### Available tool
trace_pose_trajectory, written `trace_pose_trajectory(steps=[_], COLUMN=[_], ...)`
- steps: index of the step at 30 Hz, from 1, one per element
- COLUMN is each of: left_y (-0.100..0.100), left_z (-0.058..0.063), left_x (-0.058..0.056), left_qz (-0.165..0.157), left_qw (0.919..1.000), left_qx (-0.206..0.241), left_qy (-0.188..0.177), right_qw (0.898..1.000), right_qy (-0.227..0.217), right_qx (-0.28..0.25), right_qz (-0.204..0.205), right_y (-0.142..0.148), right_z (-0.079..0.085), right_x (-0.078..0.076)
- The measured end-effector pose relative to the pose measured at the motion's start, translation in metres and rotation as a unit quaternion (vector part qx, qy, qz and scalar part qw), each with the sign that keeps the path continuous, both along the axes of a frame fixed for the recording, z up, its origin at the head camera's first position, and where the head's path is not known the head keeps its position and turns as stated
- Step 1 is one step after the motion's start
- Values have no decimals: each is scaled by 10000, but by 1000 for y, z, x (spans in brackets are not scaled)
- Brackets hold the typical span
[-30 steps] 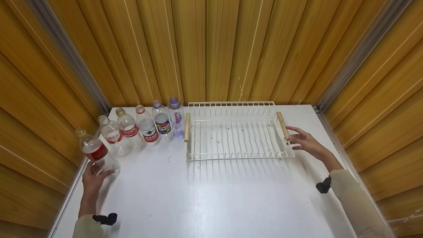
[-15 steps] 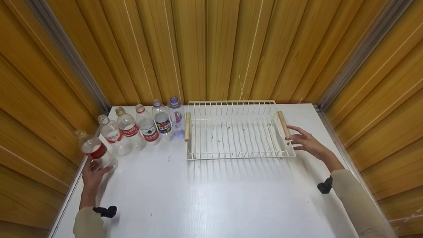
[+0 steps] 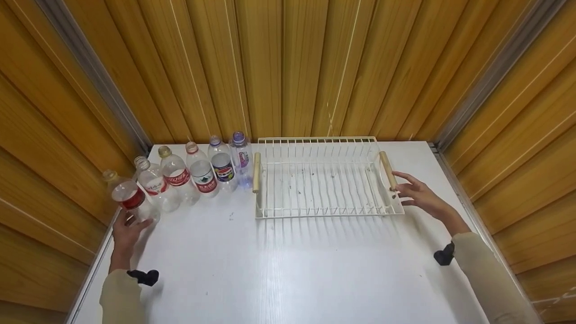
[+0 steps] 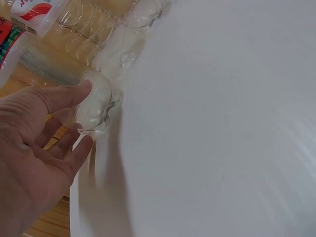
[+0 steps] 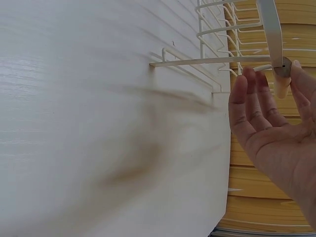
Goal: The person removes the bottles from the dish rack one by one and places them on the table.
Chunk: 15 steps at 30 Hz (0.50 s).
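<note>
In the head view, my left hand [image 3: 126, 231] grips the lower part of a clear plastic bottle [image 3: 130, 198] with a red label, at the left end of a row. The left wrist view shows my thumb [image 4: 69, 96] against the bottle's base [image 4: 101, 101] and the fingers on its other side. Far to the right, my right hand [image 3: 418, 198] holds the near end of a wooden handle [image 3: 388, 171] on a white wire dish rack [image 3: 328, 217]. From the right wrist, the thumb and fingers [image 5: 254, 101] stand on either side of that handle's end [image 5: 282, 74].
Several more upright plastic bottles [image 3: 202, 173] run from the held one toward the rack's left wooden handle [image 3: 256, 173]. Corrugated wood-look walls [image 3: 301, 67] enclose the white table [image 3: 279, 270] at the back and sides. A black strap device [image 3: 146, 277] sits on each wrist.
My left hand and the red-labelled bottle have moved forward, closer to the other bottles. The right hand stays at the rack's handle, with only a slight shift of the view.
</note>
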<state>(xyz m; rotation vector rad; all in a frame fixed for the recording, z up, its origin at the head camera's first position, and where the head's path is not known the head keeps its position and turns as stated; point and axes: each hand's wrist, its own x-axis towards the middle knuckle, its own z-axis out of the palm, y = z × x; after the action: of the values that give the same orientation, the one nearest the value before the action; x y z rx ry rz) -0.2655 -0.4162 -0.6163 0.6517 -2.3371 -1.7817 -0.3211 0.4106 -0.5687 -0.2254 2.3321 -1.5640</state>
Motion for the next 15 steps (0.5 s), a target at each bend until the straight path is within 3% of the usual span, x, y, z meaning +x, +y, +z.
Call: trace_pose_trajectory(steps=[9, 15], left_y=[3, 4], left_z=[2, 3], left_x=[-5, -5], left_qz=[122, 12], left_qw=[9999, 10000], left_qx=[72, -85], left_qy=[-39, 6], right_qw=[9998, 9998], right_qy=[109, 87], right_qx=[-149, -154], right_qz=[66, 11], right_y=[0, -1], right_z=[-1, -2], right_x=[0, 0])
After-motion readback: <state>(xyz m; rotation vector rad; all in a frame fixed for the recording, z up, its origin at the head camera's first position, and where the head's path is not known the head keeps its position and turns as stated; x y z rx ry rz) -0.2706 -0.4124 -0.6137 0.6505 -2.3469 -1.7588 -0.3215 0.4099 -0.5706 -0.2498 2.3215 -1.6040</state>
